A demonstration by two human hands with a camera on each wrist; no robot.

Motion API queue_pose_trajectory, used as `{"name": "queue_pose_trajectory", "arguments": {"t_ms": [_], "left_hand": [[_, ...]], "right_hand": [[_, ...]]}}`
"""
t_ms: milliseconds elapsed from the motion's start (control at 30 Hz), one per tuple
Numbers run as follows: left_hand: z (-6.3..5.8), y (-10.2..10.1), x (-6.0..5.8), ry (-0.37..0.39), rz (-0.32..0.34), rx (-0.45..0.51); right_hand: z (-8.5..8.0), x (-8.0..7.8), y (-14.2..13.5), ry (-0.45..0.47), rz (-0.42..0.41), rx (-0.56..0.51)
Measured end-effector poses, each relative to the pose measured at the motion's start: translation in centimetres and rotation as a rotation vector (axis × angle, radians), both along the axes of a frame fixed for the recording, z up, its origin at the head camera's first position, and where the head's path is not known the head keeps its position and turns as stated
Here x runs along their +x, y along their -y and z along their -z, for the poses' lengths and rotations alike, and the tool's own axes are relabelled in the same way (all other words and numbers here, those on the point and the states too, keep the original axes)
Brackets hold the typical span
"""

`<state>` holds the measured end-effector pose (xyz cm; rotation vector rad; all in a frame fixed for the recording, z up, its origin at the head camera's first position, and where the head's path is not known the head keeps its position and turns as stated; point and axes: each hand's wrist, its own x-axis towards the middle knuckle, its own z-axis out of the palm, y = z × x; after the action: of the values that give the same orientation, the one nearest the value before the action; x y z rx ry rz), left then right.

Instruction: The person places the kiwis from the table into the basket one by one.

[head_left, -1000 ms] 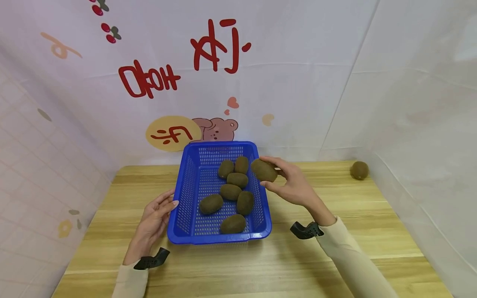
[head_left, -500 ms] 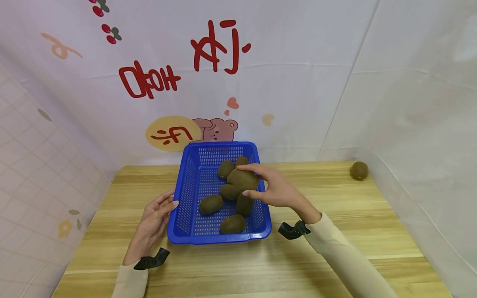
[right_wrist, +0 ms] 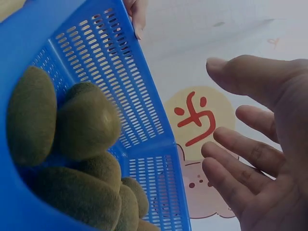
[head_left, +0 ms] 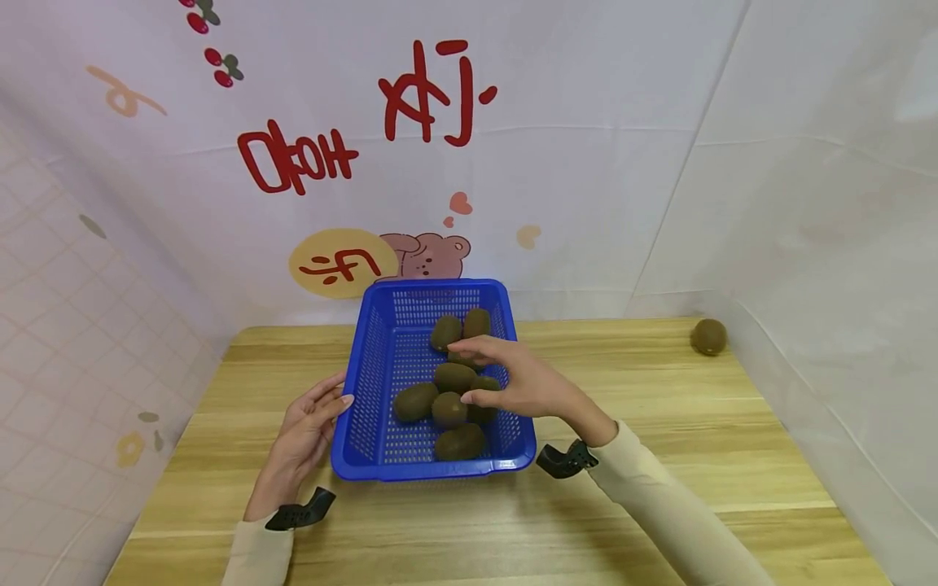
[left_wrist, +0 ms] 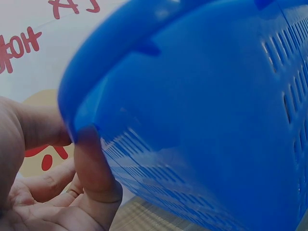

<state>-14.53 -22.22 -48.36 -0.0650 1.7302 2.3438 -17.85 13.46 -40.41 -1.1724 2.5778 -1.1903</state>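
Note:
A blue plastic basket (head_left: pixel 432 470) with slotted walls stands on the table, holding several brown kiwis (head_left: pixel 415 402). My left hand (head_left: pixel 308 423) grips its left rim, thumb on top; in the left wrist view the fingers (left_wrist: pixel 94 166) curl against the outside of the basket wall. Over the basket's right side is my right hand (head_left: pixel 523 381), thumb and fingers apart with nothing between them. One kiwi (head_left: pixel 449 409) sits end-on among the others, just left of the right thumb. In the right wrist view the relaxed right hand (right_wrist: pixel 264 149) is apart from the kiwis (right_wrist: pixel 89 125).
A single kiwi (head_left: pixel 708 336) lies at the far right corner of the wooden table (head_left: pixel 659 505). White printed cloth (head_left: pixel 586 163) hangs behind the table and along both sides. Black wrist mounts (head_left: pixel 567 461) sit over the cream sleeves.
My right hand has carried a kiwi leftward from the basket's right rim and let it go among the others. The left hand has kept its grip on the rim.

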Motion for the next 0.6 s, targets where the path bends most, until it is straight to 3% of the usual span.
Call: {"name": "queue_pose_trajectory", "arguments": {"t_ms": [367,600], "left_hand": [[0.0,0.0,0.0,-0.006,0.005,0.006],[0.0,0.0,0.0,0.004,-0.002,0.0]], "right_hand": [[-0.2,0.0,-2.0,-0.005,0.125,-0.001],[0.1,-0.6,-3.9,-0.114,0.193,-0.022]]}}
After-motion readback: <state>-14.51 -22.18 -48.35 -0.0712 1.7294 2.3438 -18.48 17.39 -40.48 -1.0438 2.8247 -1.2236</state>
